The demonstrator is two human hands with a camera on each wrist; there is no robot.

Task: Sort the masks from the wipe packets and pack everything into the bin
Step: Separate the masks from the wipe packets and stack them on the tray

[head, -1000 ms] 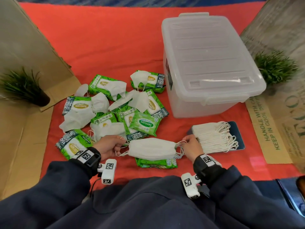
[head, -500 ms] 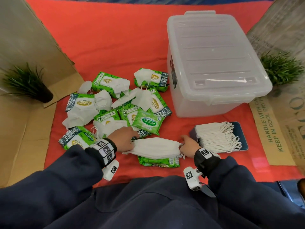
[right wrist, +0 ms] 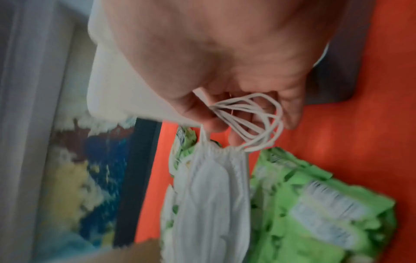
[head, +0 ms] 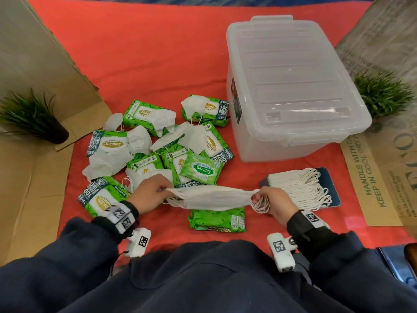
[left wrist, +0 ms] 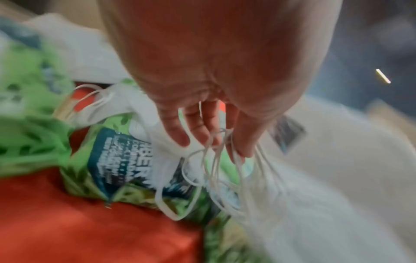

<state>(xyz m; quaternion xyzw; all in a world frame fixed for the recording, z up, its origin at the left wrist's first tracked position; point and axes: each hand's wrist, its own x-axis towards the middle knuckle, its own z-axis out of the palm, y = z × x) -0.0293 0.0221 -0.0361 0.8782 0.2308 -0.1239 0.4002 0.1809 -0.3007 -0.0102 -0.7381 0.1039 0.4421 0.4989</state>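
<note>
- My left hand [head: 150, 192] pinches one end of a small bundle of white masks [head: 211, 198], fingers curled round the ear loops there.
- My right hand [head: 274, 203] grips the other end, with the loops [right wrist: 252, 117] bunched and hooked over my curled fingers [right wrist: 198, 113].
- The bundle is stretched level between my two hands, lifted just above a green wipe packet [head: 217, 219] that lies on the red cloth [head: 158, 53] nearest my body.
- From my left wrist the view is smeared, so I think several loops [left wrist: 211, 160] run through my fingertips [left wrist: 180, 137], though I cannot count them.
- Just right of my right hand sits the neat stack of sorted masks [head: 295, 188], resting on a dark blue flat thing [head: 330, 186] (its loops all fan out to the right).
- Beyond my left hand lies the unsorted heap: green wipe packets [head: 198, 169] jumbled together with loose white masks [head: 106, 160], some masks draped over packets.
- The clear plastic bin [head: 291, 91] stands behind the stack, to the right of the heap, with its lid on.
- A small potted plant [head: 31, 116] stands on the cardboard [head: 27, 188] at the left, and another plant [head: 383, 93] sits to the right of the bin.
</note>
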